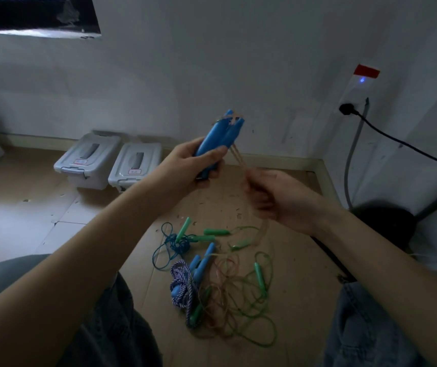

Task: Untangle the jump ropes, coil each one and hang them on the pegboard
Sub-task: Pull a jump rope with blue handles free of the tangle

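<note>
My left hand (195,162) grips two blue jump-rope handles (222,132) together, raised in front of the wall. Their thin orange-clear cord (238,154) crosses over the handle tops and runs down to my right hand (273,194), which pinches it and looks blurred. On the floor between my knees lies a tangled pile of ropes (220,282): several green handles (183,229) with green cord (262,327), a dark blue cord (172,245), a purple-white braided rope (183,282) and more blue handles (204,260). No pegboard is in view.
Two grey lidded storage boxes (111,160) stand by the wall on the left. A power strip with a black plug and cable (352,107) is on the right wall. A dark round object (386,223) sits at the right. Brown cardboard (299,260) covers the floor.
</note>
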`<control>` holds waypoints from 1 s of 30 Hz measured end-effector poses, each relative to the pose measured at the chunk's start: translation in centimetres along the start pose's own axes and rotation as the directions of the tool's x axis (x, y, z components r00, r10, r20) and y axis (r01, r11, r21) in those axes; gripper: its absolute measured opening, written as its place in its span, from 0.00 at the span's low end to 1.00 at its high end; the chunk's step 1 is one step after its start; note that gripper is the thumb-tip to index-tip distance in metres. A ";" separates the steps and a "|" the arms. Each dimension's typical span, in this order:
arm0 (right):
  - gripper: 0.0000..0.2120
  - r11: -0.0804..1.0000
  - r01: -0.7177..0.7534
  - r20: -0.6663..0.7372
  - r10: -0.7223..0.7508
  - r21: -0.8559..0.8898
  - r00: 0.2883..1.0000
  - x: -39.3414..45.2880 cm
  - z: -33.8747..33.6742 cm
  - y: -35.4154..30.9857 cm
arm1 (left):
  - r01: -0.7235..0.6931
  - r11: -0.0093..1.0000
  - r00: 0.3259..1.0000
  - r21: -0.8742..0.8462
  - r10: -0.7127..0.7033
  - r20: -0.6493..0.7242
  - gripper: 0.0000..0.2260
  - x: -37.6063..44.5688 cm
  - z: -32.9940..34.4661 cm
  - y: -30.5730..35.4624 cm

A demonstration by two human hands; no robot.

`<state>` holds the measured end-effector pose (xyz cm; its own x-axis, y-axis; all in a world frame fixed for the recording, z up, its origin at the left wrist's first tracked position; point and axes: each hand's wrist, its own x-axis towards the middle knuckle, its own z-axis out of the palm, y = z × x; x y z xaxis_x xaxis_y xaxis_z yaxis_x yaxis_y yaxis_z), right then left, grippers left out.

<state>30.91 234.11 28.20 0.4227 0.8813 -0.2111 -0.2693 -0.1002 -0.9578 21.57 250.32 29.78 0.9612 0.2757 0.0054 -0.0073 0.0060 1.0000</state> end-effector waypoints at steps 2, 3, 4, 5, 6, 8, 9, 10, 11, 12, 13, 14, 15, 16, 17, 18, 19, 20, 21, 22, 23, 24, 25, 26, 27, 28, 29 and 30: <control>0.15 0.991 -0.011 0.014 0.013 -0.132 1.000 0.0 0.0 0.3 | 0.016 1.000 0.998 0.015 -0.015 -0.053 0.06 0.4 0.0 -0.7; 0.17 0.988 -0.031 0.026 0.036 -0.152 0.999 -0.1 0.0 0.4 | 0.034 0.999 0.994 -0.008 -0.035 -0.106 0.06 0.5 -0.3 -0.9; 0.18 0.984 -0.048 0.041 0.056 -0.170 0.998 -0.2 -0.1 0.5 | 0.050 0.999 0.982 -0.020 -0.053 -0.180 0.07 0.7 -0.9 -1.0; 0.18 0.981 -0.054 0.053 0.065 -0.185 0.996 -0.3 -0.1 0.5 | 0.059 0.998 0.963 0.037 -0.047 -0.264 0.08 1.0 -1.8 -1.0; 0.17 0.983 -0.049 0.062 0.061 -0.177 0.996 -0.5 -0.2 0.4 | 0.083 0.977 0.945 0.195 -0.015 -0.326 0.07 1.3 -2.7 -1.2; 0.16 0.997 -0.024 0.080 0.030 -0.075 0.996 -0.7 -0.3 0.0 | 0.143 0.799 0.951 0.585 0.053 -0.304 0.06 1.5 -3.5 -2.2; 0.16 1.000 -0.019 0.093 0.021 -0.018 0.995 -0.7 -0.4 -0.2 | 0.157 0.690 0.967 0.706 0.037 -0.251 0.06 1.5 -3.3 -2.9; 0.17 0.999 -0.030 0.108 0.028 0.017 0.994 -0.7 -0.5 -0.3 | 0.178 0.605 0.978 0.776 -0.021 -0.207 0.07 1.3 -2.6 -3.7; 0.17 0.998 -0.052 0.123 0.048 0.028 0.991 -0.8 -0.5 -0.4 | 0.187 0.514 0.982 0.837 -0.093 -0.163 0.09 1.0 -1.7 -4.4; 0.18 0.997 -0.080 0.134 0.076 0.022 0.988 -0.8 -0.6 -0.4 | 0.151 0.407 0.984 0.901 -0.147 -0.098 0.10 0.6 -0.7 -5.0; 0.19 0.994 -0.105 0.143 0.102 0.011 0.984 -0.8 -0.6 -0.3 | 0.077 0.304 0.980 0.950 -0.196 -0.017 0.11 0.0 0.3 -5.5; 0.19 0.992 -0.124 0.147 0.123 -0.001 0.981 -0.8 -0.5 -0.2 | -0.014 0.238 0.969 0.971 -0.238 0.072 0.12 -0.4 1.2 -5.9; 0.19 0.990 -0.140 0.141 0.141 -0.016 0.980 -0.7 -0.5 -0.1 | -0.105 0.192 0.948 0.976 -0.278 0.157 0.13 -0.8 1.9 -6.1; 0.19 0.987 -0.156 0.124 0.160 -0.038 0.979 -0.6 -0.5 0.0 | -0.195 0.152 0.924 0.969 -0.302 0.233 0.13 -1.2 2.6 -6.1; 0.19 0.982 -0.176 0.094 0.182 -0.064 0.979 -0.4 -0.6 0.0 | -0.275 0.115 0.903 0.955 -0.310 0.297 0.13 -1.5 3.2 -6.1; 0.19 0.975 -0.201 0.050 0.206 -0.092 0.977 -0.3 -0.8 0.0 | -0.338 0.104 0.883 0.935 -0.309 0.354 0.13 -1.7 3.6 -5.9; 0.18 0.966 -0.224 -0.004 0.226 -0.128 0.974 -0.1 -1.0 -0.1 | -0.388 0.121 0.862 0.914 -0.304 0.406 0.13 -1.9 3.9 -5.6; 0.18 0.954 -0.245 -0.057 0.239 -0.170 0.969 -0.1 -1.2 -0.1 | -0.425 0.160 0.838 0.891 -0.302 0.454 0.12 -2.0 4.0 -5.2; 0.18 0.941 -0.265 -0.096 0.250 -0.210 0.963 0.0 -1.4 -0.1 | -0.448 0.218 0.817 0.867 -0.295 0.496 0.12 -2.0 4.1 -4.7; 0.19 0.929 -0.282 -0.124 0.259 -0.240 0.958 0.0 -1.6 -0.1 | -0.460 0.284 0.800 0.841 -0.279 0.531 0.11 -2.0 4.0 -4.3; 0.19 0.917 -0.296 -0.150 0.263 -0.267 0.953 0.1 -1.8 -0.1 | -0.467 0.345 0.792 0.814 -0.246 0.558 0.10 -2.0 3.9 -3.9; 0.19 0.906 -0.297 -0.186 0.249 -0.302 0.950 0.1 -2.0 -0.3 | -0.469 0.389 0.798 0.793 -0.199 0.569 0.08 -1.8 3.8 -3.8; 0.20 0.893 -0.285 -0.233 0.212 -0.348 0.949 0.1 -2.3 -0.7 | -0.455 0.416 0.815 0.787 -0.161 0.556 0.07 -1.7 3.6 -3.8; 0.20 0.881 -0.260 -0.273 0.158 -0.395 0.949 0.0 -2.7 -1.1 | -0.420 0.431 0.842 0.799 -0.143 0.520 0.07 -1.6 3.3 -3.9; 0.20 0.876 -0.221 -0.295 0.096 -0.429 0.951 -0.1 -3.1 -1.6 | -0.359 0.434 0.875 0.826 -0.151 0.460 0.07 -1.5 3.0 -4.1; 0.20 0.876 -0.179 -0.299 0.042 -0.447 0.953 -0.2 -3.4 -2.1 | -0.270 0.432 0.908 0.860 -0.183 0.377 0.07 -1.3 2.5 -4.3; 0.20 0.872 -0.157 -0.291 0.017 -0.463 0.956 -0.4 -3.7 -2.5 | -0.150 0.440 0.936 0.885 -0.225 0.270 0.08 -1.0 1.9 -4.4; 0.20 0.850 -0.163 -0.274 0.023 -0.501 0.961 -0.6 -4.1 -2.6 | -0.007 0.472 0.952 0.882 -0.266 0.150 0.08 -0.7 1.3 -4.5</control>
<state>34.88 231.98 30.03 0.6377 0.7183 -0.2780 0.1354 -0.4598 -0.8776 21.24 248.89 25.30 0.9587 0.1168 -0.2593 0.2327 -0.8465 0.4788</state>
